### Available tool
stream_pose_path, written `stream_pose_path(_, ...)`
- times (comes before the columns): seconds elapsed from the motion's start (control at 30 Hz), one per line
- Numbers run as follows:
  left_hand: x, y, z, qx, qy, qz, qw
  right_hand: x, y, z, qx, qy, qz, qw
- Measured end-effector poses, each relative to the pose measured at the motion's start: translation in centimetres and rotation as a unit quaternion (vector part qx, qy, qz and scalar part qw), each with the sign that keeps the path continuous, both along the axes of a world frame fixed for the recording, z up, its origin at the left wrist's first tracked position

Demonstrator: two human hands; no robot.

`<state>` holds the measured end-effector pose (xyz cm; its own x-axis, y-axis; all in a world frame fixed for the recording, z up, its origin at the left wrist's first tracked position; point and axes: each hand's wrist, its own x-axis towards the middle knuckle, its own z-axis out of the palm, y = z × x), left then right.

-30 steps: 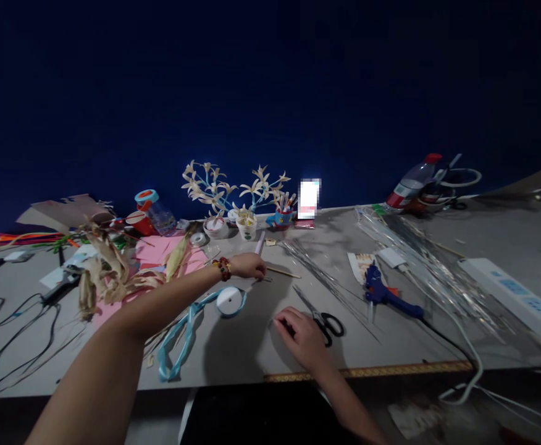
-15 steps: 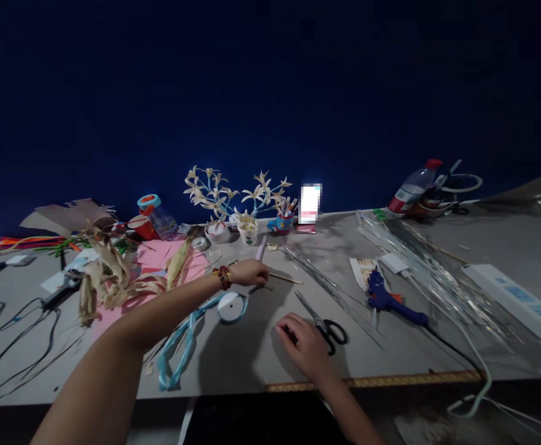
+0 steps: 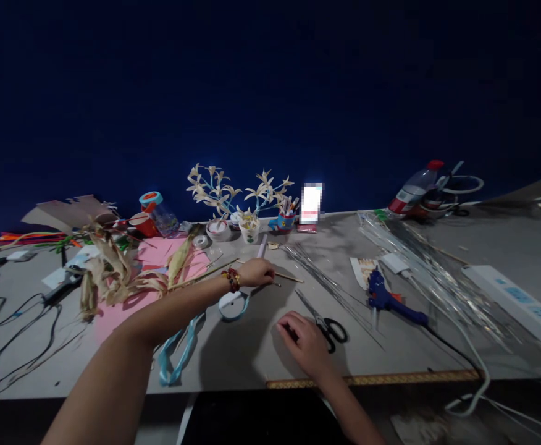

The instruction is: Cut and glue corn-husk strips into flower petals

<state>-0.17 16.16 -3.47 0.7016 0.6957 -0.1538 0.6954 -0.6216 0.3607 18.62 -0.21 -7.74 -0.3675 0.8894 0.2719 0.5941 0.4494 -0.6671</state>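
Observation:
My left hand (image 3: 257,272) reaches over the middle of the table, a beaded bracelet on its wrist. Its fingers are closed, and the end of a thin stick (image 3: 278,285) pokes out beneath them; the rest is hidden. Beyond the fingers lies another thin, light stick (image 3: 291,277). Below the left wrist is a white spool (image 3: 233,305) with light-blue ribbon (image 3: 182,358) trailing off it. My right hand (image 3: 304,346) rests on the table, fingers curled in, with nothing visible in them. Right beside it lie black-handled scissors (image 3: 334,332).
A blue glue gun (image 3: 384,295), silvery wires (image 3: 321,278) and a power strip (image 3: 515,300) lie to the right. Dried husks (image 3: 113,272) and pink paper (image 3: 152,248) are on the left. Potted husk flowers (image 3: 251,232), a pen cup (image 3: 286,221) and a lit phone (image 3: 310,205) stand behind.
My left hand has shifted slightly right, the thin stick's end moving with it. My right hand has barely moved.

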Motion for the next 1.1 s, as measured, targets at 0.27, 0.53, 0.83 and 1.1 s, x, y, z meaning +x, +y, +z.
stream_pose_path(0.27, -0.7, -0.5, 1.3, 0.052, -0.051, -0.001, 0.997, 0.0, 0.0, -0.2, 0.007, 0.011, 0.004, 1.000)
stream_pose_path(0.53, -4.3, -8.4, 4.6, 0.099, -0.120, 0.092, 0.983, 0.4, -0.3, -0.7, 0.054, 0.025, -0.018, 0.998)
stream_pose_path(0.83, -4.7, -20.0, 2.3, 0.031, -0.193, 0.083, 0.977, 0.4, -0.5, -0.6, 0.031, 0.052, 0.017, 0.998)
stream_pose_path(1.1, -6.9, -20.6, 4.5, -0.186, -0.325, 0.035, 0.927, 0.3, -0.9, -0.3, 0.035, 0.053, -0.005, 0.998)
